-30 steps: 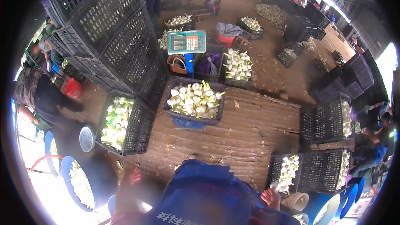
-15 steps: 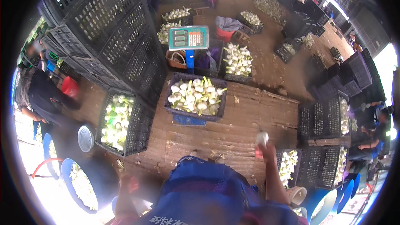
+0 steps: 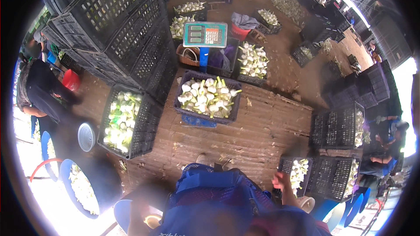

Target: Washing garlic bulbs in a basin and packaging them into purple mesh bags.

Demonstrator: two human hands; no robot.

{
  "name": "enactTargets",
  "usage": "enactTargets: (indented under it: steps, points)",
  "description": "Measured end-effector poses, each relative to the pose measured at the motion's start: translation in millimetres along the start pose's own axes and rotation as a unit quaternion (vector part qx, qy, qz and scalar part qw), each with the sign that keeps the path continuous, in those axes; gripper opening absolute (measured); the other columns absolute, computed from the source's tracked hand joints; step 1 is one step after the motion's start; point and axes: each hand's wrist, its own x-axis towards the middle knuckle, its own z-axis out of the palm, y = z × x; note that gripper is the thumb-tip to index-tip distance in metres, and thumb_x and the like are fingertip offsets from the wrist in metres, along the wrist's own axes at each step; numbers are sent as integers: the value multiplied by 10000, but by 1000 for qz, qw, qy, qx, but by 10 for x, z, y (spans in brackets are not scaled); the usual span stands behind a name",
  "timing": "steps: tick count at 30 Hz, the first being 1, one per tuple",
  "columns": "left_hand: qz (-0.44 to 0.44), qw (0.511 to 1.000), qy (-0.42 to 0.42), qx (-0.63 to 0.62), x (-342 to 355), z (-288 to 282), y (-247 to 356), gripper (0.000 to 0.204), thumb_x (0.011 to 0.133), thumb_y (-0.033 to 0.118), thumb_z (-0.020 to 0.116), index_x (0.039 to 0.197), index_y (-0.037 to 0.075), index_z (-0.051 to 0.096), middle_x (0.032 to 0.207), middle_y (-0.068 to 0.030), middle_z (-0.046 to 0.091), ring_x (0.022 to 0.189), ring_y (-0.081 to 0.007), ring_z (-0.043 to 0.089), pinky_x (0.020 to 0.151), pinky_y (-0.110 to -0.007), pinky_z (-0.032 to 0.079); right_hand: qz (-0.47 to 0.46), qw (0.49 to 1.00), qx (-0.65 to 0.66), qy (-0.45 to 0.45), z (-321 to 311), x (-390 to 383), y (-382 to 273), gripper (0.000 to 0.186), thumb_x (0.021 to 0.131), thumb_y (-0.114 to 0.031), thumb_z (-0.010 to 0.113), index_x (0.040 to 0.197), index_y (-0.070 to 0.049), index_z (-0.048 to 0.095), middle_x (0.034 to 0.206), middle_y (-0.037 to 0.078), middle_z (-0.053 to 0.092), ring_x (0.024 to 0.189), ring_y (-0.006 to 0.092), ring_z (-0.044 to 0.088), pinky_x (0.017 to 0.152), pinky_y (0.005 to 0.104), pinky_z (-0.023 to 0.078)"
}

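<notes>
My right hand [image 3: 281, 179] is at the left end of a garlic crate [image 3: 299, 174] at lower right, its fingers loosely bent and apart, with no bulb visible in them. My left hand [image 3: 139, 212] is a blur at lower left, its fingers unclear, near a blue bucket [image 3: 123, 214]. In front of me a dark crate [image 3: 232, 109] heaped with trimmed garlic bulbs [image 3: 208, 94] sits on the blue platform [image 3: 199, 121] of a scale, whose teal display [image 3: 204, 34] stands behind it.
Tall stacked black crates [image 3: 111, 22] and a garlic crate [image 3: 125, 122] stand left, beside a white bucket [image 3: 86, 137] and blue tubs [image 3: 109, 188]. More stacked crates [image 3: 332, 126] are right. Co-workers [image 3: 41, 87] [image 3: 385, 148] work on both sides. A red bucket [image 3: 239, 30] stands behind.
My right hand rose with a garlic bulb half a second ago; now it is lower, at the right crate, without that bulb in sight. My view has shifted slightly.
</notes>
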Motion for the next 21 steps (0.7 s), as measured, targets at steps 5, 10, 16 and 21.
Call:
enactTargets:
  steps: [5, 10, 16, 21]
  points:
    - [-24, 998, -37, 37, 483, 7, 180, 354, 839, 254, 455, 1081, 4, 393, 991, -197, 470, 882, -376, 504, 744, -509, 431, 187, 976, 40, 104, -801, -359, 1298, 243, 748, -209, 574, 923, -61, 491, 746, 92, 540, 604, 259, 586, 546, 470, 507]
    - [121, 984, -41, 124, -13, 827, 1229, 297, 821, 241, 471, 1043, 43, 460, 871, -123, 510, 739, -276, 528, 652, -428, 465, 96, 965, 208, 128, -1643, -603, 1137, 132, 779, -177, 500, 830, -55, 492, 633, 76, 534, 475, 214, 554, 389, 384, 486]
    - [571, 702, 15, 425, -1120, 1197, 2686, 351, 756, 211, 576, 1029, -3, 527, 935, -104, 588, 756, -144, 558, 633, -246, 446, -322, 905, -104, 258, -1830, -1438, -1232, 161, 809, -155, 477, 918, -52, 534, 659, 2, 520, 545, 60, 487, 457, 209, 405]
    - [631, 699, -312, 130, -2749, 1755, 3137, 377, 809, 240, 523, 1118, 33, 459, 1031, -112, 538, 852, -194, 546, 696, -289, 452, -586, 767, 211, 154, -1688, -1850, -2051, 356, 822, -224, 518, 1112, -31, 445, 931, 79, 533, 765, 145, 533, 676, 270, 449]
